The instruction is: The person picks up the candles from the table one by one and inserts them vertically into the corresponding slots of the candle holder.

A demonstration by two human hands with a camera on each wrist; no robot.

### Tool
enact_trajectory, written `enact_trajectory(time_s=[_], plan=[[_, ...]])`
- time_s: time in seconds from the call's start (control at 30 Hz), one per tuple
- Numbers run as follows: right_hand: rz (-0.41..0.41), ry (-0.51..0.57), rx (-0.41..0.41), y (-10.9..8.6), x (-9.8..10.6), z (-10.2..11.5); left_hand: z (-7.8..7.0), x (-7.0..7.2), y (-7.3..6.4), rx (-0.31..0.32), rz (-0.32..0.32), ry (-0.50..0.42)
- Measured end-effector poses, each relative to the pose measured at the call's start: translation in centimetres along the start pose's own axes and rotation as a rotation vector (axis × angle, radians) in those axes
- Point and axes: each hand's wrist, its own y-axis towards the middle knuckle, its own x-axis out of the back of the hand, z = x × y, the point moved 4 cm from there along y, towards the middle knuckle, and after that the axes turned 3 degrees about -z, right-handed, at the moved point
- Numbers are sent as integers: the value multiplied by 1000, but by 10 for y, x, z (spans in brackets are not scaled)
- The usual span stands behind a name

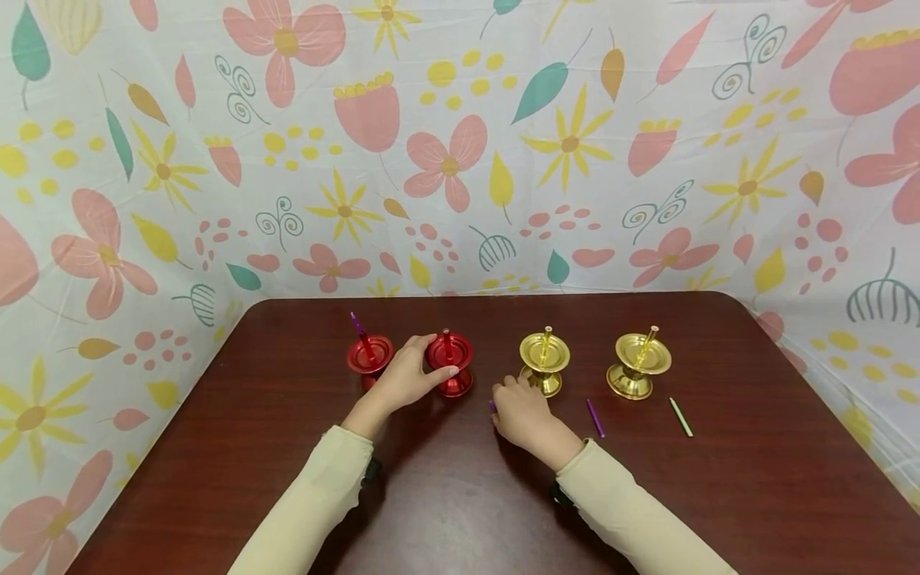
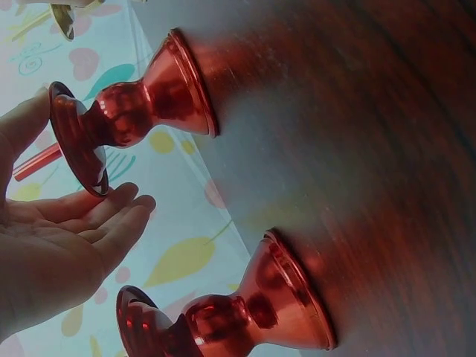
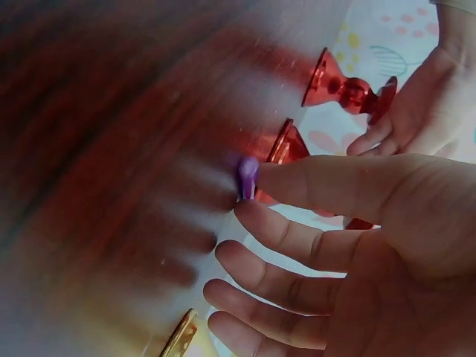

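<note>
My left hand (image 1: 406,374) holds the dish rim of the inner red candle holder (image 1: 456,385), which stands upright on the table. In the left wrist view the thumb lies at one side of the dish (image 2: 74,145), the fingertips at the other. An upright red tube rises from that dish. My right hand (image 1: 525,411) is low over the table before the nearer gold candle holder (image 1: 545,355). Its thumb and index finger pinch a thin purple candle (image 3: 248,177), mostly hidden by the hand in the head view. The other fingers are loosely extended.
Left of my left hand, the outer red candle holder (image 1: 370,353) bears a purple candle (image 1: 356,323). Another gold candle holder (image 1: 640,359) stands at the right. A purple candle (image 1: 595,418) and a pale green candle (image 1: 681,417) lie on the dark wooden table (image 1: 446,495). Patterned cloth (image 1: 460,88) hangs behind.
</note>
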Motion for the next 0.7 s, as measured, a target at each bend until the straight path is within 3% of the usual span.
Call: enact_trajectory(time_s=[0.4,0.7], plan=[[0,-13,23,-1,0,4,2,0,-1,6,7,-2],[-106,-7,48,-1,4,4,0,-1,0,4,15,11]])
